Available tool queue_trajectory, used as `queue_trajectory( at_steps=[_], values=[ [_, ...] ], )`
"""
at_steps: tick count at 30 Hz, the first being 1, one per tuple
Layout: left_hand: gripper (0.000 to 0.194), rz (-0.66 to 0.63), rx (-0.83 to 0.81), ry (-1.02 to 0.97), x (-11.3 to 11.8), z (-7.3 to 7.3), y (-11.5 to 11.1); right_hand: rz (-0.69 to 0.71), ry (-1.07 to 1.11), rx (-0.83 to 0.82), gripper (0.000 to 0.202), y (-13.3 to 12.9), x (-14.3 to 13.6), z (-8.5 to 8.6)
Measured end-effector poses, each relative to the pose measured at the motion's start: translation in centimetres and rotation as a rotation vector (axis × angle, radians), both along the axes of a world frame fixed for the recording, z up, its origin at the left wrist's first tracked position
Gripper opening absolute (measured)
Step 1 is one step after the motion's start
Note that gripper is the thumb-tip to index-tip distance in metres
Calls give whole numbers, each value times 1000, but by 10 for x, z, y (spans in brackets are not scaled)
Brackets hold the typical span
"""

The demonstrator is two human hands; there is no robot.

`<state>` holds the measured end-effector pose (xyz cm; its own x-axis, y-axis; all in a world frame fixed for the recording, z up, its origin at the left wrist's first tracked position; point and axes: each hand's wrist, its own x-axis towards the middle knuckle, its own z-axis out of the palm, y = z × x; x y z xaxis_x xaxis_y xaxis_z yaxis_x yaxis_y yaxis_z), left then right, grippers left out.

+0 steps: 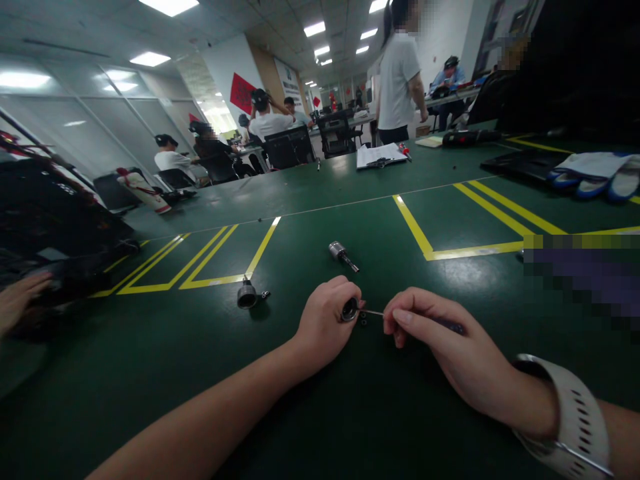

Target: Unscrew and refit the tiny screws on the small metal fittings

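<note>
Left hand (327, 323) has its grip closed round a metal socket (349, 309), open end showing, just above the green bench (200, 367). Right hand (435, 337) pinches a thin metal tool (373, 313), tip at the socket's rim. Small black rings (364, 319) lie just beside. Second socket (340, 252) on bench beyond left hand; third socket (247, 294) off to its left.

Metal cylinder (349, 309) (hollow) — in left hand (325, 320)
</note>
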<state>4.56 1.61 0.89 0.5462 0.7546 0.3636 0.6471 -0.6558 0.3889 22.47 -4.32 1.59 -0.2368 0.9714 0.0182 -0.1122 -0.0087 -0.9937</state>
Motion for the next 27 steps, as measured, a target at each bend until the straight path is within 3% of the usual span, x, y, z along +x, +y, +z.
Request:
queue_trajectory(
  at_steps=[4, 14, 21, 27],
  values=[
    [14, 10, -10, 29, 0, 0, -1, 33, -18, -11, 17, -1, 0, 1],
    [20, -20, -33, -193, -1, 3, -1, 40, 355, -209, 14, 4, -1, 3],
    [22, -67, -51, -216, -1, 3, 0, 74, 404, -231, 15, 4, -1, 3],
    [16, -38, -13, -130, -2, 1, -1, -13, 310, -159, 16, 2, 1, 3]
  ],
)
